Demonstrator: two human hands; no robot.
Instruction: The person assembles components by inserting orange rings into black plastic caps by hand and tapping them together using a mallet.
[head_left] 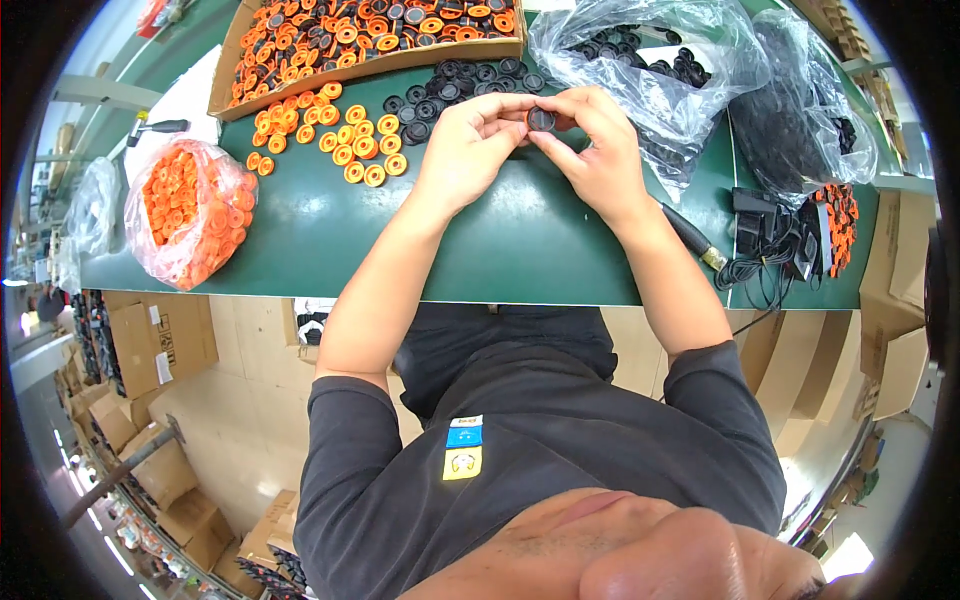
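Observation:
Between both hands, over the green table [330, 250], is a small round black cap [541, 121] with a trace of orange at its rim. My right hand [597, 150] pinches it between thumb and fingers. Closed as well, my left hand [472, 150] presses its thumb and fingertips against the cap's left side. Just beyond the left hand lies a cluster of loose black caps [470, 85]. Several loose orange rings [360, 145] are spread to its left. The underside of the held cap is hidden.
A cardboard tray [365, 72] heaped with orange-and-black pieces stands at the back. Bags surround the work: orange parts [190, 215] at left, black parts [650, 70] and another dark bag [795, 110] at right. A black-handled tool [690, 235] and coiled cable [755, 268] lie right of my arm.

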